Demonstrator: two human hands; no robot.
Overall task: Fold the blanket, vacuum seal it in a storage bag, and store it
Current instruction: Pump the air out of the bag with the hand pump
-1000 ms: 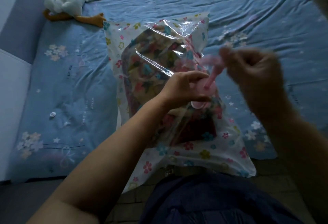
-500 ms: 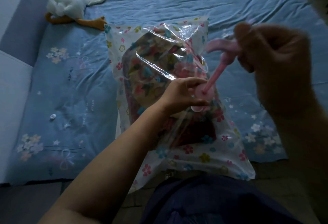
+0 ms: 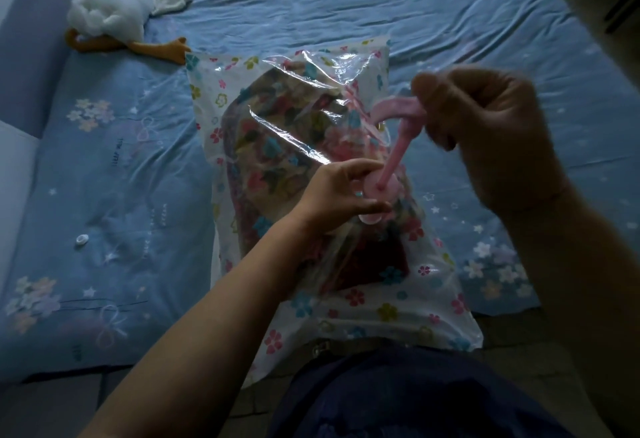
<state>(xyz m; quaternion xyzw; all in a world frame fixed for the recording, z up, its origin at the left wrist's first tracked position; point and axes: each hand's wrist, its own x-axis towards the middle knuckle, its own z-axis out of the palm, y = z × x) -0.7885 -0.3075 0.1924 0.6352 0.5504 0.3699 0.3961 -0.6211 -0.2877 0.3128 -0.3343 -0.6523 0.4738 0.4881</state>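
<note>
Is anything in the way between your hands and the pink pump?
Nothing visible is. The left hand holds the pink pump at its base on the storage bag, and the right hand grips its handle directly.

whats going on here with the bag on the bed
A person appears to be drawing air out of a flower-printed storage bag that lies on the blue bed sheet with a folded blanket inside. The left hand holds the base of a pink hand pump down on the bag. The right hand grips the pump's handle, with the rod drawn out. The bag looks loose and crinkled, not yet flat.
</note>
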